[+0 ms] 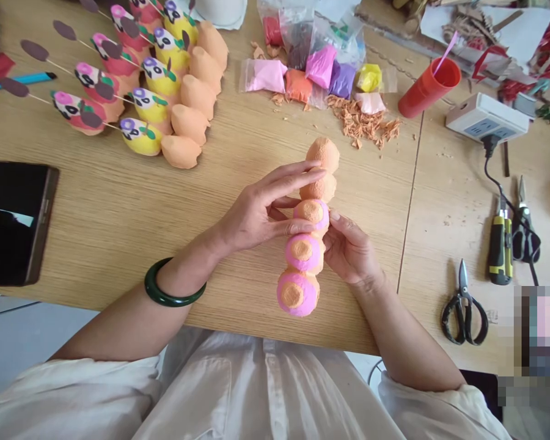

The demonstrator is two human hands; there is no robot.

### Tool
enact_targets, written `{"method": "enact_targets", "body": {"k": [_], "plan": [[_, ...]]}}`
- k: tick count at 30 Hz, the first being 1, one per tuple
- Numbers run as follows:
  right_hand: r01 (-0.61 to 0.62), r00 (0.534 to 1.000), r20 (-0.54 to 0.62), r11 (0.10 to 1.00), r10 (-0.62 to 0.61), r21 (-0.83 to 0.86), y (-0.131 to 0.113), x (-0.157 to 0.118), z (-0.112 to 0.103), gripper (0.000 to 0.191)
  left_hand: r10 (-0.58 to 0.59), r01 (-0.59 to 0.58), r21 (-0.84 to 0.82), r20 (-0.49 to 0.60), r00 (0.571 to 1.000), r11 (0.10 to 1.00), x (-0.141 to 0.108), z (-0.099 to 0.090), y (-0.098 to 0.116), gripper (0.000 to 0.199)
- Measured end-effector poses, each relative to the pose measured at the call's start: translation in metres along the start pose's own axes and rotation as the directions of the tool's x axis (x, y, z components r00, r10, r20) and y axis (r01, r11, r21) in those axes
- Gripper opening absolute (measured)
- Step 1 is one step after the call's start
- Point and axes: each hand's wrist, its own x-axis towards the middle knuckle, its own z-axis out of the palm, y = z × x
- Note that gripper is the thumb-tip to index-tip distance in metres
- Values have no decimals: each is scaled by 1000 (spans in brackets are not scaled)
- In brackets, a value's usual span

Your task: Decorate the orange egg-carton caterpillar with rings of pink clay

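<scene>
A row of joined orange clay lumps [318, 186] lies lengthwise between my hands. The three lumps nearest me carry pink rings [297, 294] around orange centres; the two farther ones are plain orange. My left hand [266, 205] grips the row from the left, fingers over the upper lumps and thumb on the third lump. My right hand [352, 249] holds the right side beside the third lump, its thumb at the pink edge and its other fingers partly hidden behind the row.
Painted clay figures [142, 135] and plain orange lumps [181, 151] stand at upper left, above a black phone [16, 223]. Coloured clay bags [321, 66], orange scraps [362, 122] and a red cup [428, 88] lie beyond; scissors [464, 311], a cutter [501, 244] and a power strip [486, 117] sit right.
</scene>
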Motion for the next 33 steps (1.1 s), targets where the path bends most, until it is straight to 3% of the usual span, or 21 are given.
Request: {"method": "enact_targets", "body": {"k": [8,14,22,26,30,33], "plan": [[12,1000,-9,1000,-12,-6,2,-2,5,30,-212,237,-191,145,967,953,1,-2,0,70],[48,999,21,999,-48,-19,3,-4,12,30,-243,264,-139,150,958,954,0,-4,0,84],[94,994,52,995,-92,-38,1,-5,16,33,-119,138,-135,140,983,981,1,-4,0,61],[89,995,39,995,-87,-40,2,-6,18,37,-158,174,-120,128,979,977,1,-4,0,62],[93,995,28,995,-92,-39,4,-5,16,39,-95,101,-63,83,992,993,-2,-1,-8,60],[93,996,-2,994,-94,-51,4,-4,12,38,-63,69,-151,45,997,986,-5,4,-10,75]]}}
